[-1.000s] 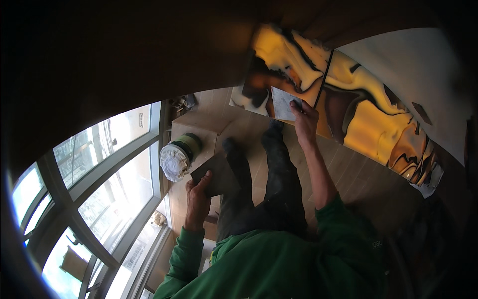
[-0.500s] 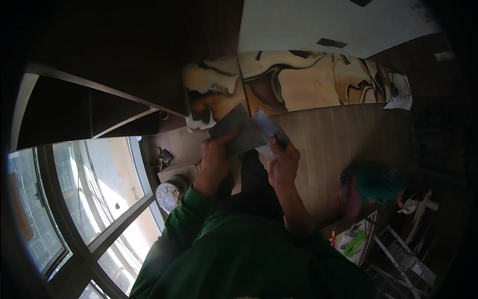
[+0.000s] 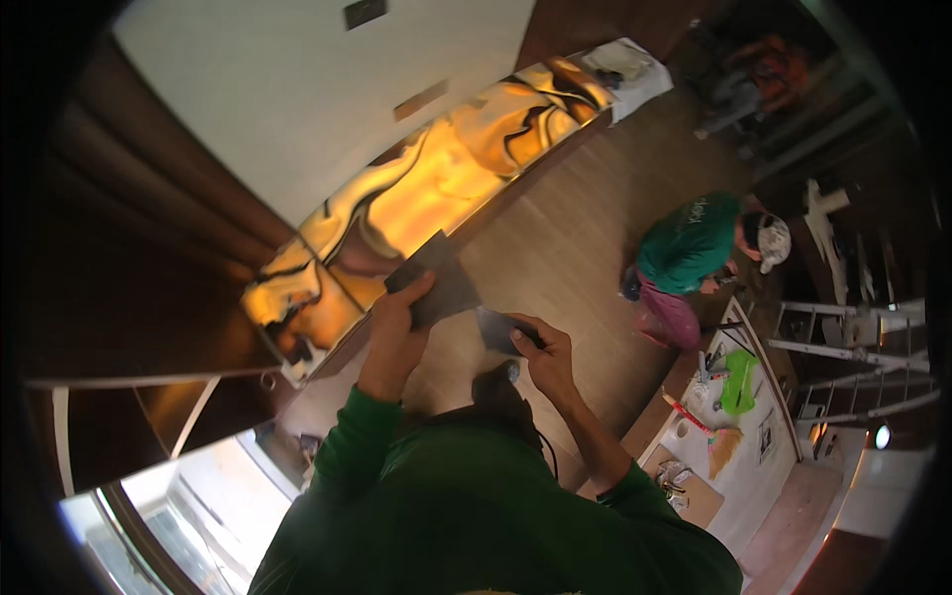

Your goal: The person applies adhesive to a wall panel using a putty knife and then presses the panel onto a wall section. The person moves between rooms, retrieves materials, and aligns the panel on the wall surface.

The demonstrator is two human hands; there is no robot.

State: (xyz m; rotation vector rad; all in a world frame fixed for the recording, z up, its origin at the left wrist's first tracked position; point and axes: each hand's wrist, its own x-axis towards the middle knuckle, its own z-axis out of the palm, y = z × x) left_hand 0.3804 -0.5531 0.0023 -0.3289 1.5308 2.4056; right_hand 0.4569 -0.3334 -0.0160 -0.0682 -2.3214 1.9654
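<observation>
1. Two dark flat sheets are in hand in the head view: the left hand (image 3: pixel 397 332) is closed on the larger dark sheet (image 3: pixel 436 283), raised toward the far glowing amber wall panels (image 3: pixel 416 198), and the right hand (image 3: pixel 545 357) pinches the smaller dark sheet (image 3: pixel 496 327) just beside it.
2. To handle them well, I judge that each sheet should be gripped near an edge, thumb on top, and the two kept from scraping together.
3. Room is tight on the left, where the dark wooden wall (image 3: pixel 129 258) and the window (image 3: pixel 149 526) stand close.
4. The wooden floor (image 3: pixel 565 238) lies open far and right, until a crouching person in a green shirt (image 3: pixel 694 243) and a cluttered white table (image 3: pixel 734 446).
</observation>
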